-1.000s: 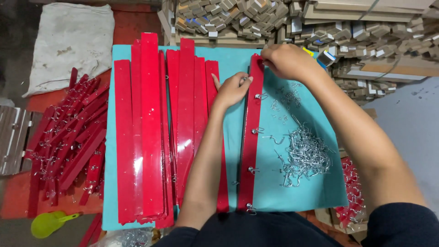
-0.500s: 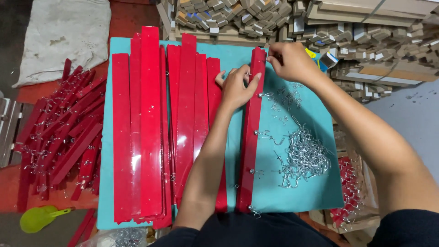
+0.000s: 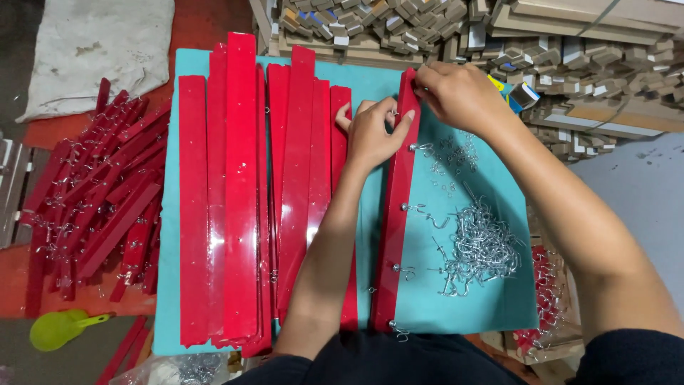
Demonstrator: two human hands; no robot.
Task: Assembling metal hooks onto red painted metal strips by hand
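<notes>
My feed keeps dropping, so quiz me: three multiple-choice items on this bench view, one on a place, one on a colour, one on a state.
1. Where does the heap of metal hooks lie?
A. On the teal board, right of the strip being handled
B. On the white cloth
C. In the green scoop

2. What colour is the scoop at lower left?
A. Blue
B. Yellow-green
C. Black

3. How is the red strip being handled?
A. It lies untouched
B. It is lifted clear above the stacked boxes
C. Both hands are on its far end

Key: 1 A, the hooks sit on the teal board to the strip's right. 2 B, it shows yellow-green against the floor. 3 C, the left hand presses beside the strip and the right hand pinches its far end.
</notes>
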